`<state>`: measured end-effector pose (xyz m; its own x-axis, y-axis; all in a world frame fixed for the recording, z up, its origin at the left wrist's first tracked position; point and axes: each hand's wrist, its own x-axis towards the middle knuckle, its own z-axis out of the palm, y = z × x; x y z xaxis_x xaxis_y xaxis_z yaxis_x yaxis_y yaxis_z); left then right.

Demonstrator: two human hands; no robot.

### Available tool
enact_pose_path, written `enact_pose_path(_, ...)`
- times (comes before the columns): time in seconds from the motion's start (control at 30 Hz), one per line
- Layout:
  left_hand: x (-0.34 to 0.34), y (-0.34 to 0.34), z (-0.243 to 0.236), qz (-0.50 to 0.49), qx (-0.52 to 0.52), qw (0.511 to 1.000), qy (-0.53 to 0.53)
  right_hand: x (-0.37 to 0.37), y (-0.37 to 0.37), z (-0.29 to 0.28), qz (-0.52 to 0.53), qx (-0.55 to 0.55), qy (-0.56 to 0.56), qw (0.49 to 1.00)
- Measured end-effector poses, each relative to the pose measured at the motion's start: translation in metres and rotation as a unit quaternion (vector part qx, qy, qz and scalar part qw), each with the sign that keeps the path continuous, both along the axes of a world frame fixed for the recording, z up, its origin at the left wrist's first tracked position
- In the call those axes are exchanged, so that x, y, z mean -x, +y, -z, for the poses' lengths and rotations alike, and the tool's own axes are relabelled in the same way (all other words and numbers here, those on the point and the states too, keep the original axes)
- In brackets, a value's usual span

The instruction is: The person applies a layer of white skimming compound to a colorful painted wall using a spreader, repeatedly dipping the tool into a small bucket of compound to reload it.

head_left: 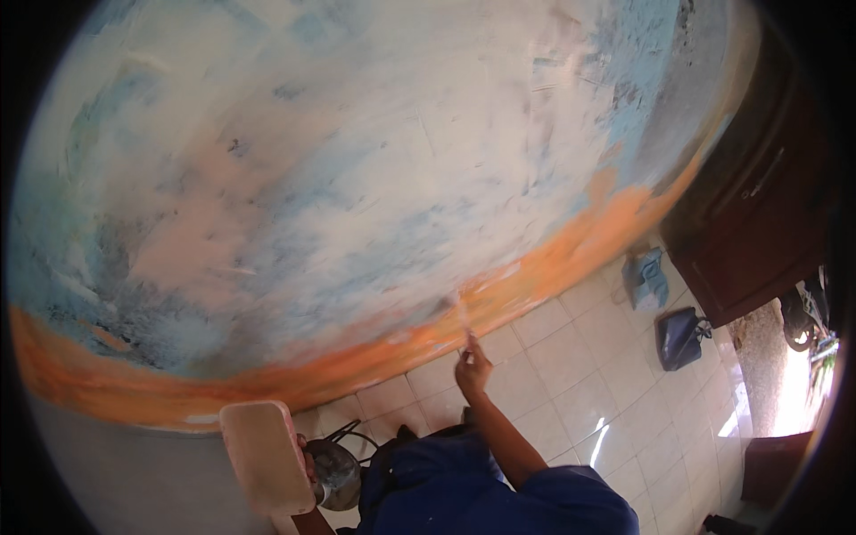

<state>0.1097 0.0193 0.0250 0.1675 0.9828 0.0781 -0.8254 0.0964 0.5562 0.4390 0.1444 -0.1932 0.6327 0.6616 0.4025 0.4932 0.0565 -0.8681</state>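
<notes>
My right hand [473, 367] is closed around the handle of a paintbrush [467, 328]. The brush's tip meets the orange lower band of a large painting [357, 196], streaked in white, pale blue, peach and orange. At the lower left, my left hand [308, 460] grips the side of a pale pinkish rectangular tray or lid [261, 450] with rounded corners; most of that hand is hidden behind it. Beside it is a round grey metal-looking container [338, 474]; whether my hand touches it I cannot tell.
Pale tiles [571, 383] cover the floor below the painting. A light blue crumpled bag or cloth [648, 278] and a dark blue bag [680, 339] lie to the right, near a dark brown wooden door or cabinet [749, 205]. Bright light enters through an opening at the far right.
</notes>
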Motion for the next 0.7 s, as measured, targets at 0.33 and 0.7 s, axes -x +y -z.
enact_pose_path(0.33, -0.031, 0.003, -0.006, -0.03, -0.003, 0.999, -0.027, -0.026, 0.091, -0.027, 0.119, 0.09, -0.02, 0.989)
enact_pose_path(0.7, -0.015, 0.004, 0.021, 0.027, 0.028, 0.996, -0.078, -0.091, 0.01, -0.02, -0.083, 0.037, -0.005, 0.996)
